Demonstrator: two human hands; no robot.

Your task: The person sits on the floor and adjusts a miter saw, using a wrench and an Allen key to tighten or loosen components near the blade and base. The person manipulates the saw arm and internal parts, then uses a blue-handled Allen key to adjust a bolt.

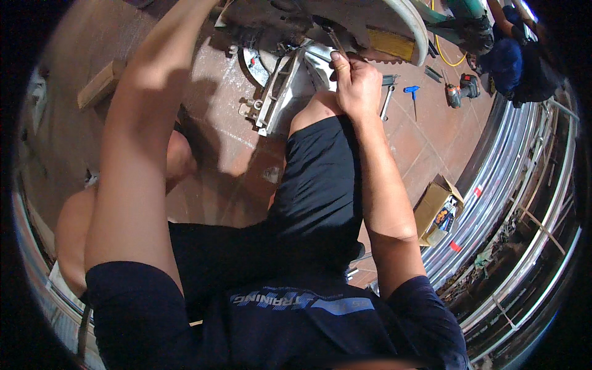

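Note:
In front of me stands a miter saw, its toothed blade and pale curved guard [412,28] tilted up near the top of the view. My right hand [357,83] is closed around a slim metal tool [336,38], which looks like a wrench. The tool's far end reaches to the dark saw housing, against the blade's side. My left forearm stretches up past the saw's left side, and that hand lies beyond the upper edge. Below the blade, the saw's metal base and fence [280,92] rest on the tiled floor between my knees.
On the floor to the right lie a blue T-handle hex key [412,92], a cordless drill [455,94] and a cardboard box [436,213]. Long metal profiles [487,197] are stacked beyond. A wooden block [98,85] lies left. Another person [509,65] crouches at upper right.

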